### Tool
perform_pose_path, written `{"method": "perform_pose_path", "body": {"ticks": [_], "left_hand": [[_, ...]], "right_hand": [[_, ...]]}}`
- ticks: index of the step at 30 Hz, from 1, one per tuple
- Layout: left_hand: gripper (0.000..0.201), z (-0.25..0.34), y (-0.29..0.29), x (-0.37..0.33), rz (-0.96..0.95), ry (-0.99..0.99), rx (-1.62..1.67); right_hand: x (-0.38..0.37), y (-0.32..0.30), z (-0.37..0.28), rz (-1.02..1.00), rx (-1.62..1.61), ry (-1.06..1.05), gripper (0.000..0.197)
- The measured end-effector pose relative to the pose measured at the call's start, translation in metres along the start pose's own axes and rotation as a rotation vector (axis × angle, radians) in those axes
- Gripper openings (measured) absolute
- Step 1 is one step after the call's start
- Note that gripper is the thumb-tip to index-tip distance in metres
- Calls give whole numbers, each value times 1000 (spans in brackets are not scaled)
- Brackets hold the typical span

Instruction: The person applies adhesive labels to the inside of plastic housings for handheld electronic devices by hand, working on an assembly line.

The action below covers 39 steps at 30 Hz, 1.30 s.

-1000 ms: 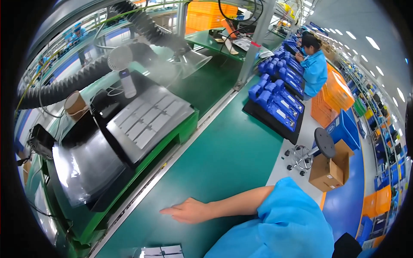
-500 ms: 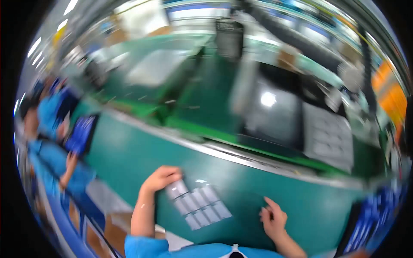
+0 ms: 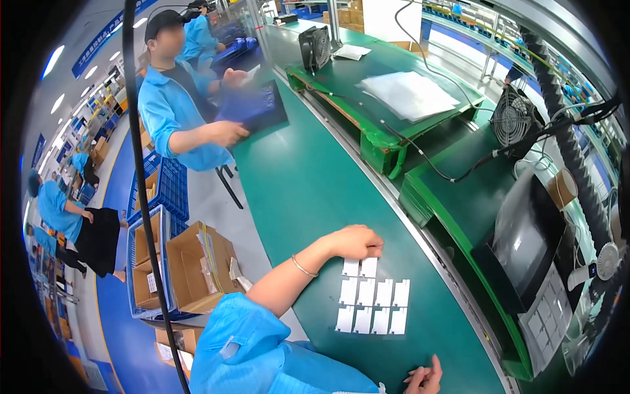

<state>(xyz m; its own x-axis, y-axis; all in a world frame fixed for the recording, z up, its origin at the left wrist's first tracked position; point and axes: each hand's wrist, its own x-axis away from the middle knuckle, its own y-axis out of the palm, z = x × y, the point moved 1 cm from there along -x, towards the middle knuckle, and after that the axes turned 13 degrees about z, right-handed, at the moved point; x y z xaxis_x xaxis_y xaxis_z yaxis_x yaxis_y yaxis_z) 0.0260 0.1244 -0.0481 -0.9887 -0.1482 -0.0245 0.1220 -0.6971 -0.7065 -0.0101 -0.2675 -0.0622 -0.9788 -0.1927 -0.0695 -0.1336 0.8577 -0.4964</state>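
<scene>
Centre of frame: left hand (image 3: 354, 241), fingers curled together, rests on the top white cards (image 3: 371, 297) on the green tabletop (image 3: 308, 184); right hand (image 3: 425, 379), bottom edge, lies with fingers loosely apart, holding nothing.

Small cards (image 3: 371, 299) in rows on the belt (image 3: 308, 190), between left hand (image 3: 354, 241) and right hand (image 3: 425, 379).

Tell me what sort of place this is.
Probably a factory assembly line: a long green conveyor bench, a co-worker in a blue smock, and blue crates with cardboard boxes alongside.
</scene>
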Motion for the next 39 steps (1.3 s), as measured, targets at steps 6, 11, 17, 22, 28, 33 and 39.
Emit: {"method": "perform_pose_path", "body": {"ticks": [6, 11, 17, 22, 28, 33, 39], "left_hand": [[19, 7, 1, 7, 24, -46, -39], [16, 22, -11, 69, 332, -104, -69], [11, -37, -49, 179, 1059, -314, -479], [9, -134, -94, 226, 1225, -808, 728], [12, -180, -129, 227, 1140, -724, 1014], [11, -156, -80, 236, 924, -668, 1061], [9, -77, -6, 307, 679, -611, 1305]], "right_hand": [[-3, 0, 7, -13, -70, 42, 37], [-1, -1, 6, 8, -101, 59, 38], [-3, 3, 3, 8, -128, 48, 39], [-6, 7, 19, -51, -21, 60, 38], [-4, 12, 16, -14, -204, -63, 32], [0, 2, 3, -48, -237, 80, 29], [0, 48, -33, -433, -574, 96, 31]]}}
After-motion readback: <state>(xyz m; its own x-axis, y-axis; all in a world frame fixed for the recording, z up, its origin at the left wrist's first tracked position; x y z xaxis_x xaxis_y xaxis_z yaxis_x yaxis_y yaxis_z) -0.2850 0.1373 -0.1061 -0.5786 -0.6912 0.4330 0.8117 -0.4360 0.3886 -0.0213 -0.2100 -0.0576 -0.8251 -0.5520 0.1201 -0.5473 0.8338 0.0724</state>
